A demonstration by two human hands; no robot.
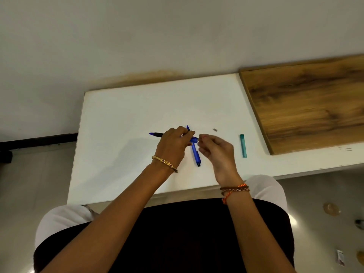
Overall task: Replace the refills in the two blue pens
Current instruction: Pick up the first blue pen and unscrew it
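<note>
My left hand [173, 143] grips a blue pen barrel [194, 139] just above the white table [122, 119]; the barrel's open end points right. A blue tip with a black grip [155, 134] sticks out to the left of that hand. A second blue pen [196, 154] lies on the table under the hands, its tip [188, 127] showing behind my fingers. My right hand [213, 147] hovers just right of the barrel's end with fingers curled and fingertips pinched; whether it holds anything is too small to tell.
A teal refill case [243, 145] lies right of my right hand. A small grey piece [215, 130] sits farther back. A wooden board [307, 103] covers the table's right part. Two thin refills [345, 148] lie near its front corner.
</note>
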